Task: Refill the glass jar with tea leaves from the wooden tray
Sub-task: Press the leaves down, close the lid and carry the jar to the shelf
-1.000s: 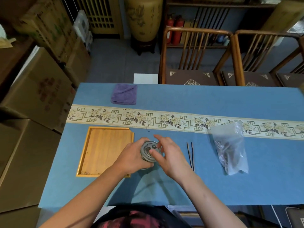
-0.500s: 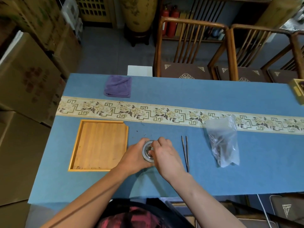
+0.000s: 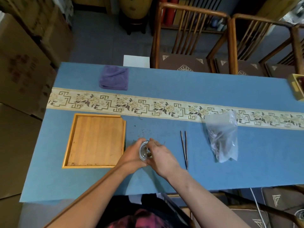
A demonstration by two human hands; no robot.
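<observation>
Glass jar [image 3: 145,151] gripped between left hand [image 3: 131,153] and right hand [image 3: 162,154]; I'd keep it steady beside the nearly bare tray [image 3: 95,140]

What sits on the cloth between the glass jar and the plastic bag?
In the head view, a pair of dark tweezers lies between the glass jar and the plastic bag, touching neither.

arms: two, both bare up to the picture's bottom edge, no sleeves in sight | left hand [image 3: 131,155]: bare, no glove, no ring to see | right hand [image 3: 162,156]: bare, no glove, no watch | clothes: dark top [image 3: 141,216] with pink and red blotches, seen at the bottom edge
</observation>
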